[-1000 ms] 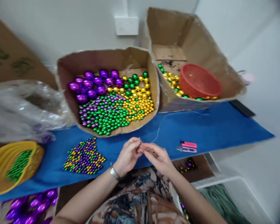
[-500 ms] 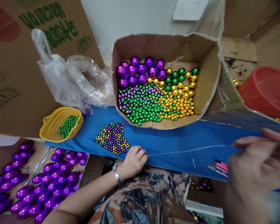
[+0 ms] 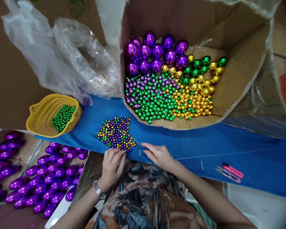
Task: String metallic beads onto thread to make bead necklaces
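My right hand [image 3: 160, 155] pinches a thin pale thread [image 3: 228, 154]. Its short straight front end points at the small beads; whether this is a needle I cannot tell. The rest of the thread trails right across the blue cloth [image 3: 190, 140]. A loose pile of small purple, gold and green beads [image 3: 115, 133] lies to the left of that hand. At the pile's near edge, my left hand [image 3: 112, 163] has its fingers closed together, and what they hold, if anything, is hidden. A silver bracelet [image 3: 97, 188] is on the left wrist.
Behind the cloth stands a cardboard box [image 3: 193, 124] with large and small beads. A yellow basket [image 3: 33, 122] of green beads sits left, near plastic bags [image 3: 85, 57]. Pink-handled scissors [image 3: 231, 175] and a pink-and-black tool [image 3: 233, 170] lie right. Large purple beads [image 3: 50, 178] are lower left.
My right hand has come from the far right to beside the bead pile. My left hand has shifted left along the near edge. The view has tilted closer to the table.
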Demonstrator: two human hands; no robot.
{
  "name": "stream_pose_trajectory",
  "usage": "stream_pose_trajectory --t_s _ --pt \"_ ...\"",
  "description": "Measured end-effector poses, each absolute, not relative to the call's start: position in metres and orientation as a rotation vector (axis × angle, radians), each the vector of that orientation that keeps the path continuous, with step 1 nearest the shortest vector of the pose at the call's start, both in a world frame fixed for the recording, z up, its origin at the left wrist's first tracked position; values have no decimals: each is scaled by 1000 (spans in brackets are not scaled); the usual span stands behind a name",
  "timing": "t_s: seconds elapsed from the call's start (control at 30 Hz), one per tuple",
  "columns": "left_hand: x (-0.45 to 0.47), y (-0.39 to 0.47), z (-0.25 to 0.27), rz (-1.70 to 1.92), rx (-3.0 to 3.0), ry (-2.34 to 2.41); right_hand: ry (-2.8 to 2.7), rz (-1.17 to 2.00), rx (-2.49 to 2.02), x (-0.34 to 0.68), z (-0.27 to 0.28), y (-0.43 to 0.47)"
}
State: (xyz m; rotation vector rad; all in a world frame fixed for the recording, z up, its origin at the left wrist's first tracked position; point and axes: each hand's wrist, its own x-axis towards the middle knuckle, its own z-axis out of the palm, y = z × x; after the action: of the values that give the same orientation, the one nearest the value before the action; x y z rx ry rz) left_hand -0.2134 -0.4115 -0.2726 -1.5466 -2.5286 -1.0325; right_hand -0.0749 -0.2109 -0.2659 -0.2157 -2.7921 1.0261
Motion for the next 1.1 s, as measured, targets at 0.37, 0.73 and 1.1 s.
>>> stream_pose_trajectory --t_s 0.37,0.73,1.1 --pt "-221 -378 -275 -984 -1553 -2508 -2991 1079 -204 -65 -270 -197" --pt "-232 -371 -279 -848 -1511 -2553 -3105 963 -148 -81 -270 -193" --pt "-238 -366 -280 -899 -1459 -2601 -3175 896 -152 -83 -272 -193"
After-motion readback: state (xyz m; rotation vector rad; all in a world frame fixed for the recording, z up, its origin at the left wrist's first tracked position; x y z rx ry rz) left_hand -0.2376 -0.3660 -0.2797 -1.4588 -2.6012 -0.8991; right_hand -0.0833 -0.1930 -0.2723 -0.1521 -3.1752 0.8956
